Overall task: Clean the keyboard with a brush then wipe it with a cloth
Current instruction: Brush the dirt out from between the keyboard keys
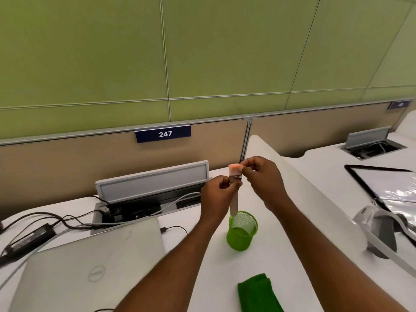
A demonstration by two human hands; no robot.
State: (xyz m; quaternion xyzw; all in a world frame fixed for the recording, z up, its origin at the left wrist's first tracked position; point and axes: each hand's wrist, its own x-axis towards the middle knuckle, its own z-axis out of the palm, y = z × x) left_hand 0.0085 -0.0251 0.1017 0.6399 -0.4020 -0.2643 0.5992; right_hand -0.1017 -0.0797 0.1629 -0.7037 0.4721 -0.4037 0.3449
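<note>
A small brush with a pale wooden handle and pinkish bristles stands upright above the desk. My left hand grips its handle just under the metal band. My right hand pinches the bristle tips at the top. A closed silver laptop lies at the lower left; its keyboard is hidden under the lid. A folded green cloth lies on the white desk near the bottom edge, right of the laptop.
A green mesh pen cup stands right under the brush handle. Behind the laptop is an open cable box with black cables and a power adapter. A white divider separates a neighbouring desk with a tablet and grey headgear.
</note>
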